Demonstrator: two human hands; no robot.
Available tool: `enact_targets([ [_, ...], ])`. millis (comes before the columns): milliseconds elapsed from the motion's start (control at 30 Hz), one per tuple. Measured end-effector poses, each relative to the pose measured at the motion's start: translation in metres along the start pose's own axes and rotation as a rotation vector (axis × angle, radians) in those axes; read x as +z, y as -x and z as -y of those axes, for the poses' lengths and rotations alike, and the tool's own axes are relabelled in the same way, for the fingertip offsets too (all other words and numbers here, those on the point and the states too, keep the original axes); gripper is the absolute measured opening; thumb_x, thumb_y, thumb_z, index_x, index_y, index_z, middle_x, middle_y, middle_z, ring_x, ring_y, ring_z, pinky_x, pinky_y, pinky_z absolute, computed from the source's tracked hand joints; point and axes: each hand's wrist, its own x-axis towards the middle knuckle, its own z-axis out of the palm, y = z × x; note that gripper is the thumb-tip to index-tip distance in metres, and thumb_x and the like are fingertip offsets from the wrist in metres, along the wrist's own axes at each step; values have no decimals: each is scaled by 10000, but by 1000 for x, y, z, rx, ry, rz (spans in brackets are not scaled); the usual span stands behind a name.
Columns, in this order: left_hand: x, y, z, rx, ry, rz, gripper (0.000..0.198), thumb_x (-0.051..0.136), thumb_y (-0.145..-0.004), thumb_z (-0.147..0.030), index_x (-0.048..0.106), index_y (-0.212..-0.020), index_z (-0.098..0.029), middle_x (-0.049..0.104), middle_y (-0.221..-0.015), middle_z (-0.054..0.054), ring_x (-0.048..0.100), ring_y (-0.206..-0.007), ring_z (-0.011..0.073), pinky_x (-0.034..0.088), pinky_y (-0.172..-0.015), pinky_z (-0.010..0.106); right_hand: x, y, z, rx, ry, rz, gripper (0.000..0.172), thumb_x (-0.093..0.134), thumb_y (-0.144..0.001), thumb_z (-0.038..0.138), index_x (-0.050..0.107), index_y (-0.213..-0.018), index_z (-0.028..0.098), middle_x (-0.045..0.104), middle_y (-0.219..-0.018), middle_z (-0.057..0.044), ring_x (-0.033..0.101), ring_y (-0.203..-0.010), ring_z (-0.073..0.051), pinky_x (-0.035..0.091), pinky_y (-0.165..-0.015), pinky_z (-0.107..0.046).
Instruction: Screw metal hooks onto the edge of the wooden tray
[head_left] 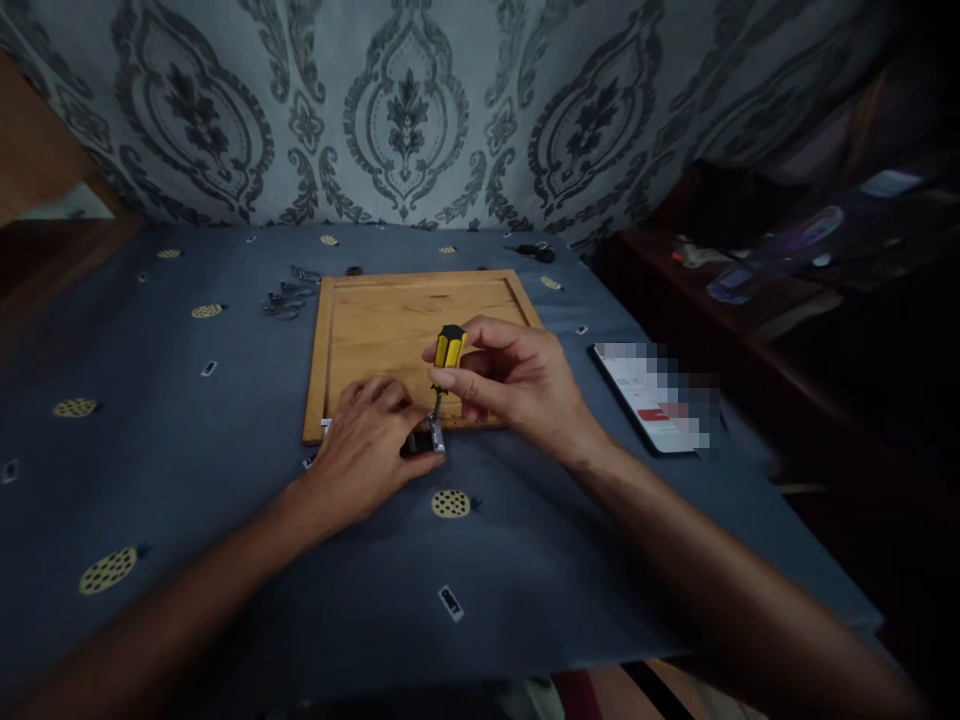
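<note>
My right hand [517, 385] pinches a short yellow and black screwdriver [448, 352] by its handle. The screwdriver stands nearly upright, its shaft pointing down to a small black and silver metal fitting [436, 436] at the near edge of a framed wooden panel [375, 320]. My left hand [375, 435] rests on that edge, fingers curled over the wood and thumb below, gripping the fitting. Part of the fitting is hidden by the left hand, and whether a screw sits under the screwdriver tip is too small to tell.
Several dark metal hooks or clips [286, 295] lie left of the panel. Behind it is a black-handled tool [536, 251]. A phone [649, 400] lies to the right on the blue pineapple-print tablecloth [225, 440]. A patterned curtain [405, 120] hangs at the back.
</note>
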Motion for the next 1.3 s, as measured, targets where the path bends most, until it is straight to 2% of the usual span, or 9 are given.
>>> enact_targets([
  [200,0,0,0,6,-7,-14,342,742,-839,-440,716,-1106,-228,641,-1095,80,544,-1127,306,426,-1026,514,0,-2,2,-73,-102,59,398,851,-711,439,573,-876,206,624,-777,46,596,-534,-71,539,-497,-207],
  [333,-1,-1,-2,4,-11,-6,330,743,-837,-446,722,-1075,-219,638,-1059,73,551,-1087,299,439,-1002,509,-2,0,1,-93,-93,82,321,786,-793,435,612,-897,186,608,-738,44,592,-518,-64,528,-493,-198],
  [500,-2,0,-1,7,2,-16,330,745,-836,-437,719,-1073,-209,633,-1079,77,535,-1110,305,435,-1006,509,-3,-1,0,-42,-45,6,399,856,-699,458,581,-828,199,594,-646,60,520,-423,-61,443,-386,-195],
  [633,0,0,0,12,19,-21,329,740,-844,-428,714,-1093,-214,632,-1114,79,530,-1129,302,428,-1019,510,-4,-5,3,-37,-83,52,432,892,-661,410,549,-825,204,632,-744,44,551,-505,-66,501,-456,-202],
  [767,1,0,0,3,14,-11,344,747,-835,-437,711,-1093,-211,633,-1100,76,536,-1124,302,430,-1023,519,-6,-7,5,-58,-115,149,334,799,-797,356,604,-1009,186,631,-816,30,590,-568,-74,538,-532,-220],
  [833,0,0,0,5,16,-8,353,753,-830,-434,707,-1098,-208,632,-1093,74,537,-1123,299,428,-1027,513,-7,-8,6,-70,-116,173,264,761,-833,365,625,-956,175,617,-783,32,587,-547,-69,524,-518,-213],
  [967,0,0,0,13,13,-19,342,747,-838,-429,709,-1089,-201,630,-1097,77,534,-1113,298,436,-1013,505,-6,-11,7,-53,-94,147,349,850,-729,391,584,-818,184,566,-645,65,536,-480,-67,455,-433,-197],
  [1133,2,1,1,28,-9,-37,343,752,-831,-434,710,-1085,-207,639,-1112,79,533,-1125,312,441,-1004,519,-4,-15,10,-52,-101,177,408,887,-678,368,554,-828,186,571,-649,75,539,-485,-61,463,-436,-190],
  [1300,0,1,0,27,4,-30,337,747,-840,-423,699,-1093,-206,637,-1092,74,543,-1102,296,447,-997,514,-7,-13,12,-83,-84,235,245,753,-842,285,632,-1013,158,584,-687,69,592,-518,-57,498,-487,-179],
])
